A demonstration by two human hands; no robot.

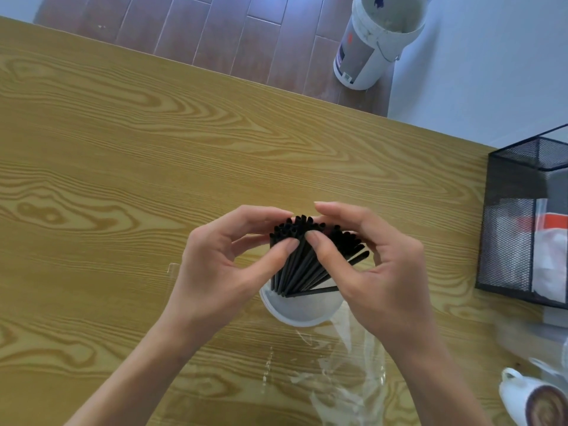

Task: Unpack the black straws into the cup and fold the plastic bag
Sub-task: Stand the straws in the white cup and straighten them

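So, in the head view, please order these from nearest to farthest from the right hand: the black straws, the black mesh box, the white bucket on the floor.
From the right hand:
1. Black straws: touching its fingers, standing in the white cup.
2. Black mesh box: on the table to its right.
3. White bucket: on the floor, beyond the table's far edge.

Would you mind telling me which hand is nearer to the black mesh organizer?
Right. The right hand holds the black straws on the side facing the black mesh organizer; the left hand is on the straws' far side.
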